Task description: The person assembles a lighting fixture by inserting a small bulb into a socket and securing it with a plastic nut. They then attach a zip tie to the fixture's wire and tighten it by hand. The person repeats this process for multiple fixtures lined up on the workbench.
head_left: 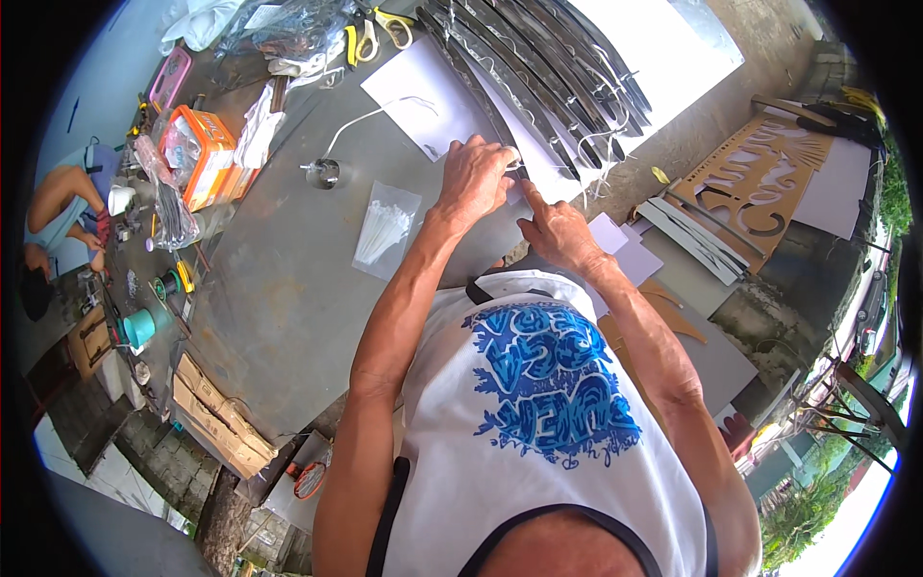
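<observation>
Several long, dark, slightly curved strips [538,67] lie side by side on white sheets at the far edge of the table, with thin pale wires or threads along them. My left hand [473,178] is closed on the near end of the leftmost strip, and a small whitish bit shows at its fingertips. Just to the right, my right hand [561,231] stretches its index finger to the tip of that strip; its other fingers are partly curled and grip nothing visible. A clear bag of thin white sticks [386,229] lies left of my left forearm.
A small glass jar [323,174] with a white stem stands on the grey table [279,288]. Yellow-handled scissors [392,31] lie at the far edge, and an orange tub [200,159] stands at left. Another person [67,207] sits beyond. Cut-out brown boards [750,188] lie at right.
</observation>
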Motion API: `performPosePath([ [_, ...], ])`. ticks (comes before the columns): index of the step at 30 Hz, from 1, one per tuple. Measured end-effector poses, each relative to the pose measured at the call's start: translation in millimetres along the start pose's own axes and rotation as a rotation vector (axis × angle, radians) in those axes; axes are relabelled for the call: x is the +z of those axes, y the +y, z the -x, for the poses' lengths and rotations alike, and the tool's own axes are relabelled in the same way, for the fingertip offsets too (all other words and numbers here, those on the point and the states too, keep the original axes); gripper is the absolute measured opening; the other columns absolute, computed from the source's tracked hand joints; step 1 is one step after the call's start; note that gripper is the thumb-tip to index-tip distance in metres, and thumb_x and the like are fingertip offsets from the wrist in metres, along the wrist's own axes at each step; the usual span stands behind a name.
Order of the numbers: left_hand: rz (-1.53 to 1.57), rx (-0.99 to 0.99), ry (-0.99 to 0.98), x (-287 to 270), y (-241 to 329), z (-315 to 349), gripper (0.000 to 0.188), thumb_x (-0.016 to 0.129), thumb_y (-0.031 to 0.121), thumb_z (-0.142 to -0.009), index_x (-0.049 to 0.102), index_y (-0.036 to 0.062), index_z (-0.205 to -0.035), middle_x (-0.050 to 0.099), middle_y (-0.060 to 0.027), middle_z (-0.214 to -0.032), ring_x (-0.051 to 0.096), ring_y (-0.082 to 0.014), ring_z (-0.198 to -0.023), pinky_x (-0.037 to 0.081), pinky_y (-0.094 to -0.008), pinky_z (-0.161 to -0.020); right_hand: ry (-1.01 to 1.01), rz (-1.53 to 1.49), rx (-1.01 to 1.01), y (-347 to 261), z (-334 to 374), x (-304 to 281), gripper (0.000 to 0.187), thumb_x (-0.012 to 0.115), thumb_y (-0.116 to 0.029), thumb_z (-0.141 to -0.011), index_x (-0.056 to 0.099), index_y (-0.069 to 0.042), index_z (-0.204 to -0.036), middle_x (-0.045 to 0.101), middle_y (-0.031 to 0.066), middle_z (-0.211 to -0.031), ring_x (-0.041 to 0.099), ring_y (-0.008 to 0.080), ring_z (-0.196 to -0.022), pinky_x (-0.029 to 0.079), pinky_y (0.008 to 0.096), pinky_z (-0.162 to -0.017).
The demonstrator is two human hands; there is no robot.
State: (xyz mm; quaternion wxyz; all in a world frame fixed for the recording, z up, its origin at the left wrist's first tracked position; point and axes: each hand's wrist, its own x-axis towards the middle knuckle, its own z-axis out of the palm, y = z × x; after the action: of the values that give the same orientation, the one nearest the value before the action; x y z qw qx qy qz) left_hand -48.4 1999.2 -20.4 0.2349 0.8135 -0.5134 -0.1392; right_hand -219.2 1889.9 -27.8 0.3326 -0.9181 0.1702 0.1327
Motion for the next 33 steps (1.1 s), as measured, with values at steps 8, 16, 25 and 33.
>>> performPosePath([
  [8,-0.078,0.002,-0.366,-20.3,1.0,-36.1,0.035,0.086,0.017,-0.072,0.077,0.0108,-0.105,0.076,-0.0131,-0.089,0.073,-0.0350,-0.088,0.056,-0.0459,-0.077,0.106,0.036,0.089,-11.9,-6.5,13.5,0.061,0.065,-0.023,-0.094,0.041,-0.002,-0.145,0.070,0.0232,-0.076,0.070,0.0443,-0.073,0.056,0.0543,-0.072],
  [16,0.066,0.082,-0.519,-19.3,-13.1,-45.5,0.046,0.085,0.025,-0.076,0.076,0.0143,-0.119,0.076,-0.0170,-0.097,0.073,-0.0351,-0.095,0.057,-0.0431,-0.085,0.405,0.113,0.105,-19.3,16.3,5.8,0.047,0.075,-0.023,-0.086,0.050,-0.005,-0.121,0.068,0.0175,-0.086,0.070,0.0363,-0.073,0.054,0.0477,-0.061],
  [25,0.287,0.147,-0.633,-2.2,-29.8,-50.5,0.051,0.083,0.025,-0.080,0.072,0.0137,-0.128,0.069,-0.0135,-0.079,0.066,-0.0282,-0.076,0.052,-0.0409,-0.074,0.420,0.033,0.028,5.1,21.1,18.7,0.019,0.068,-0.011,-0.090,0.056,-0.003,-0.103,0.062,0.0155,-0.092,0.066,0.0376,-0.088,0.054,0.0487,-0.072],
  [33,0.432,0.071,-0.910,-11.5,-42.3,-56.3,0.058,0.079,0.026,-0.085,0.064,0.0140,-0.140,0.068,-0.0076,-0.078,0.062,-0.0180,-0.073,0.051,-0.0350,-0.069,0.467,0.006,0.007,10.3,17.3,26.1,0.020,0.067,-0.009,-0.089,0.057,-0.001,-0.105,0.061,0.0170,-0.092,0.064,0.0379,-0.089,0.052,0.0487,-0.074],
])
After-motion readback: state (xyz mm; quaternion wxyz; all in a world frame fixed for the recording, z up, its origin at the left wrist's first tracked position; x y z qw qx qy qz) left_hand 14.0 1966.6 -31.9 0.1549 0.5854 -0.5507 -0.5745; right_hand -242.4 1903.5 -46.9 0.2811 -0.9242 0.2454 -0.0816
